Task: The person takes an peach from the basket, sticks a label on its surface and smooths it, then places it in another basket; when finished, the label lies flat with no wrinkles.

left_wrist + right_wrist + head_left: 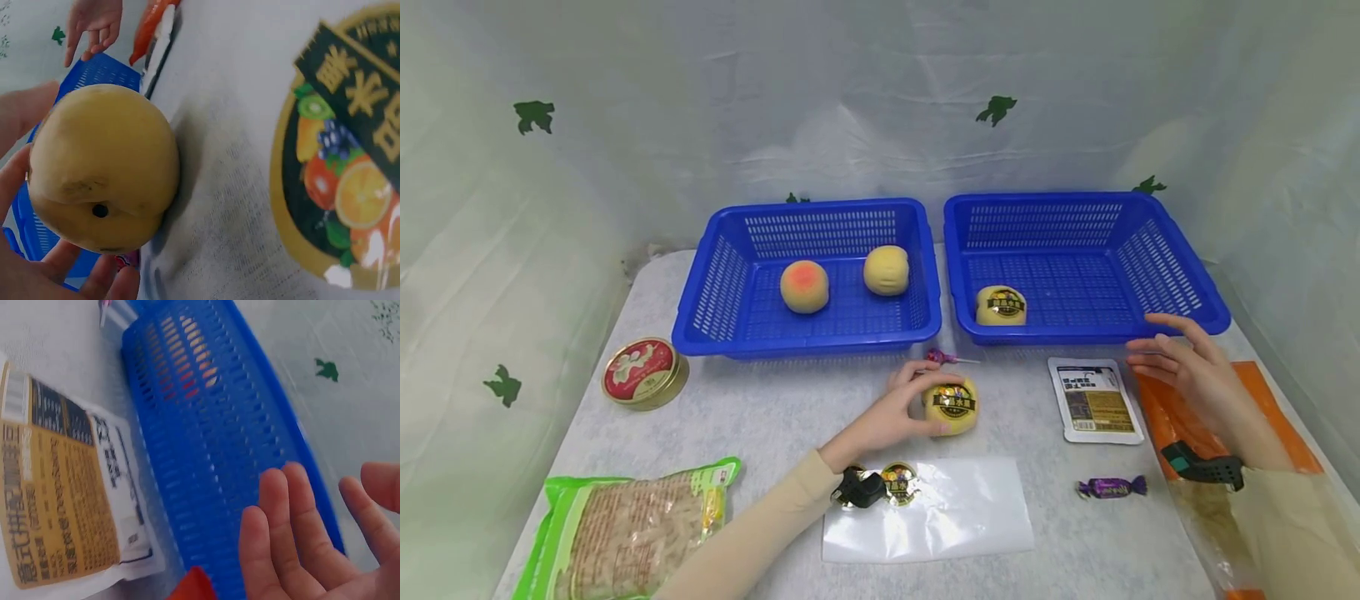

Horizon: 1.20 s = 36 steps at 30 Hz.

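My left hand (891, 414) holds a yellow peach (957, 407) with a black-and-gold sticker, thumb on the near side and fingers on the far side. In the left wrist view the peach (103, 162) shows its plain side, with a small dark hole. My right hand (1206, 387) is empty, fingers extended and loosely bent, over the orange bag (1251, 392) beside the right blue basket's (1086, 337) near corner. A white coffee packet (1096, 402) lies left of that hand. Inside the right basket sits another stickered peach (1001, 306).
The left blue basket (805, 342) holds a red-blushed peach (804, 287) and a plain yellow one (886, 271). Around lie a lollipop (937, 357), a purple candy (1112, 487), a sticker sheet (955, 508), a round tin (644, 372) and a green-edged bag (632, 533).
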Tool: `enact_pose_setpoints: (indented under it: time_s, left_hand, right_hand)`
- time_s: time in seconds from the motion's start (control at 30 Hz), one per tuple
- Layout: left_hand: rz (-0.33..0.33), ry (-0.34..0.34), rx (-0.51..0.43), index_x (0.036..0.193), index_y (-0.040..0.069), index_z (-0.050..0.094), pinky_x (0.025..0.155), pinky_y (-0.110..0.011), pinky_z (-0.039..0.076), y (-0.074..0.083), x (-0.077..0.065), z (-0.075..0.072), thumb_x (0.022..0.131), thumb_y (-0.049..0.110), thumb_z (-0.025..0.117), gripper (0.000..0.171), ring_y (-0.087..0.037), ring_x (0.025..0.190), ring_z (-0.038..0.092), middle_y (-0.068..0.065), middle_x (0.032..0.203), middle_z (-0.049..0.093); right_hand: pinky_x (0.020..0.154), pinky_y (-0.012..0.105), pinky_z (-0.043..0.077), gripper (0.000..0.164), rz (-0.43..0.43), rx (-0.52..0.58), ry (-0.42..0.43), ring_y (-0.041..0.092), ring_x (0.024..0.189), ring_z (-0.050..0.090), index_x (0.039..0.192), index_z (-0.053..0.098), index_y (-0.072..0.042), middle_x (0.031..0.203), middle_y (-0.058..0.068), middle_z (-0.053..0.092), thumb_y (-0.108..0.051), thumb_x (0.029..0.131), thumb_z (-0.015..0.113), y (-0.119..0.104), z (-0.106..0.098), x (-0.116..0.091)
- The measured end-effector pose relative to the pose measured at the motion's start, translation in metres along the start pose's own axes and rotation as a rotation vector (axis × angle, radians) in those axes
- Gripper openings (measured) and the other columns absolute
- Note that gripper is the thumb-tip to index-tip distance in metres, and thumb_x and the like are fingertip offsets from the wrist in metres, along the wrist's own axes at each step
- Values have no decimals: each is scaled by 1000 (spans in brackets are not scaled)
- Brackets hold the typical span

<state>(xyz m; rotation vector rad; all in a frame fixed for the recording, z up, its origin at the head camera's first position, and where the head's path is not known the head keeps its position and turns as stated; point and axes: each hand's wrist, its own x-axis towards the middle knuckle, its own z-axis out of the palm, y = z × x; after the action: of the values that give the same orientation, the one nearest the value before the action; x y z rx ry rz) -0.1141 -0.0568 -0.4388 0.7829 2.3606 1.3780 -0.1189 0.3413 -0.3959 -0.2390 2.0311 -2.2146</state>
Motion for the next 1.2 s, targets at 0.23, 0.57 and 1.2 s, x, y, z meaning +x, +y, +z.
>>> enact_pose_setpoints:
  time_s: [0.23,0.57,1.2]
  left_hand:
    - [81,54,120,125,35,50,95,-44,32,2,2,3,72,32,75,58,-15,121,30,-4,132,36]
    - [286,107,94,125,28,53,81,-27,45,64,26,-26,73,33,74,56,-11,112,39,1,125,40]
    - [86,120,266,126,26,47,77,-29,40,86,185,-82,79,30,69,52,-14,101,39,0,111,48]
  right_hand:
    - [74,26,50,28,20,110,106,18,87,63,124,41,-9,107,5,56,-10,96,41,11,-8,2]
    - [73,26,51,24,3,172,177,17,87,63,119,46,-7,109,6,49,-9,95,43,21,-9,5]
    - [70,28,52,27,-64,126,192,18,89,62,121,41,1,109,8,49,-7,95,43,24,-7,8]
